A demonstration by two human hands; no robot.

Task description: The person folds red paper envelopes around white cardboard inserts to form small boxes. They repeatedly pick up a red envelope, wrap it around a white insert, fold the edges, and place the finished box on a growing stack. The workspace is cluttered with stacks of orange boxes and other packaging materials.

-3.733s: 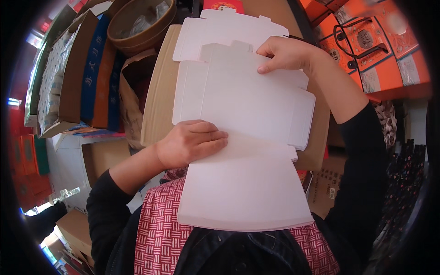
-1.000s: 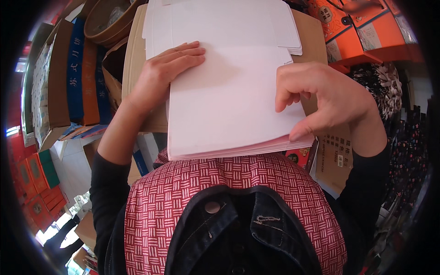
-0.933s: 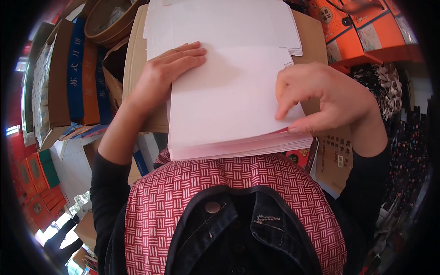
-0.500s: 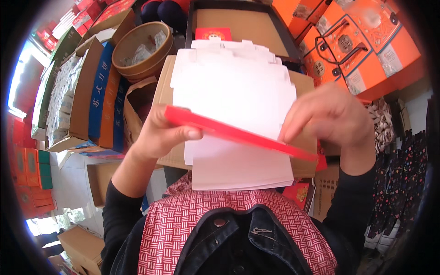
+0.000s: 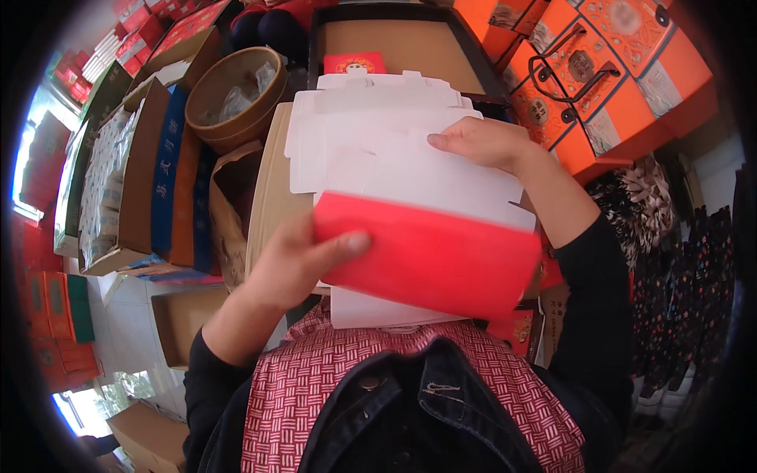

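Observation:
My left hand grips the left end of a flat red carton, its thumb lying across the upper face. The carton is tilted and blurred, over the near part of a pile of white flattened carton sheets. Whether the red carton joins the white sheet behind it, I cannot tell. Farther back on the pile's right side, my right hand is closed at a white sheet, thumb on top and the other fingers mostly hidden. The pile lies on a brown cardboard box in front of me.
A black-rimmed tray stands behind the pile, near a red packet. To the left are a round tub with clear plastic and an open box of small wrapped packets. Orange gift boxes with handles are stacked at far right.
The red carton, seen nearly edge-on before, now turns its broad face up. My right hand has moved away from its right end to the pile's far right side.

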